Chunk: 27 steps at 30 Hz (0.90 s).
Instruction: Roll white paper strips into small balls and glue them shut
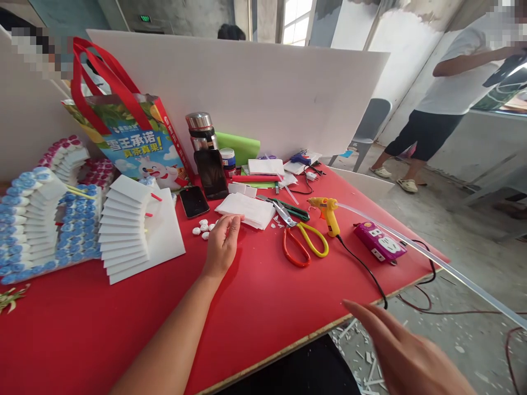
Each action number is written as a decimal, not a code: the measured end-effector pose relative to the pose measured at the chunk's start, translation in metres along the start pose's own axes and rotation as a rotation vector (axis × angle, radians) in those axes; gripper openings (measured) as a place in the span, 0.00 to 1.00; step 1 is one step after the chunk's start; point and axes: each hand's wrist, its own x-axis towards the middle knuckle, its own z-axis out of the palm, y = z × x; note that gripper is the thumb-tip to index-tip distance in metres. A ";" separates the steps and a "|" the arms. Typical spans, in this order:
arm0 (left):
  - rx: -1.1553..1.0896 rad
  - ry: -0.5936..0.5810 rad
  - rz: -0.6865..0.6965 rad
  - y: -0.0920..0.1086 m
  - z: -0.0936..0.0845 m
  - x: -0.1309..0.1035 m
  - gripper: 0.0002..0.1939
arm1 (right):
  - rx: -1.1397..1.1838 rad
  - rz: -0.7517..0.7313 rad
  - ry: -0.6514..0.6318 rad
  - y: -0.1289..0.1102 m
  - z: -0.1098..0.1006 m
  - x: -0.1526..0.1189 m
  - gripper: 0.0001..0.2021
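Observation:
My left hand (222,244) is over the red table, its fingers curled and pressed to the thumb; whatever they may hold is hidden. Just beyond it lies a stack of white paper sheets (249,210), with small white rolled pieces (196,231) to its left. My right hand (407,351) hangs past the front edge at lower right, fingers stretched out, nothing seen in it. Between the hands and farther back are scissors (297,224) with red and yellow handles. A yellow glue gun (329,215) with a long clear glue stick (436,260) stands to their right.
Purple power strip (379,241) at right; phones (194,202), a flask (201,131) and printed bag (142,148) behind. Fanned white card pieces (125,230) and blue-and-white folded work (28,225) at left. Cables cross the table's right edge (395,288). A person (444,93) stands beyond.

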 end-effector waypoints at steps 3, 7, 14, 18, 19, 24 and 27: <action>-0.026 0.078 0.004 0.004 -0.002 -0.002 0.19 | 0.077 -0.188 0.170 -0.062 -0.019 0.096 0.29; -0.025 0.195 0.000 0.007 -0.002 -0.004 0.20 | 0.115 -0.215 0.181 -0.088 0.002 0.212 0.17; 0.005 0.175 0.018 0.003 0.000 -0.005 0.19 | 0.100 0.023 0.022 -0.049 0.069 0.291 0.14; 0.016 0.158 0.013 0.002 0.000 -0.005 0.18 | 0.088 -0.005 0.003 -0.046 0.076 0.290 0.10; 0.024 0.160 0.014 0.002 0.000 -0.004 0.18 | 0.089 -0.010 0.001 -0.047 0.076 0.290 0.10; 0.013 0.172 -0.013 0.005 -0.003 -0.003 0.19 | 0.135 -0.026 0.008 -0.041 0.071 0.290 0.10; -0.004 0.178 -0.040 0.007 -0.004 -0.003 0.20 | 0.170 -0.020 0.020 -0.035 0.068 0.289 0.10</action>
